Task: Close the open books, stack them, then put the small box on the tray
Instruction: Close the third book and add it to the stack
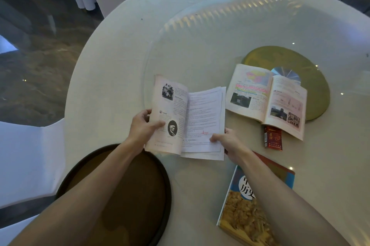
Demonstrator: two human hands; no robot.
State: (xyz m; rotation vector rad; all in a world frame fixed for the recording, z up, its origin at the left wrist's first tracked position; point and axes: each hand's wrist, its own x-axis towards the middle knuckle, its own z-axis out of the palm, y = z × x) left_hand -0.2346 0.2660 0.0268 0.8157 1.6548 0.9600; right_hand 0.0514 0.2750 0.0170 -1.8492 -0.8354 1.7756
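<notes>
An open book with black-and-white pictures (186, 113) is lifted a little off the table in front of me. My left hand (143, 126) grips its left page edge, thumb on the page. My right hand (228, 141) grips its lower right pages. A second open book with coloured pictures (266, 99) lies flat to the right. A small red box (273, 138) stands just below that book's lower edge. A closed book with a blue and yellow cover (246, 211) lies near me under my right forearm. The dark round tray (138, 195) sits at the near left, under my left forearm.
The round white table (120, 55) carries a glass turntable (200, 35) with a gold disc (316, 81) at its centre, partly under the coloured book. White-covered chairs (26, 155) stand at the left and at the back.
</notes>
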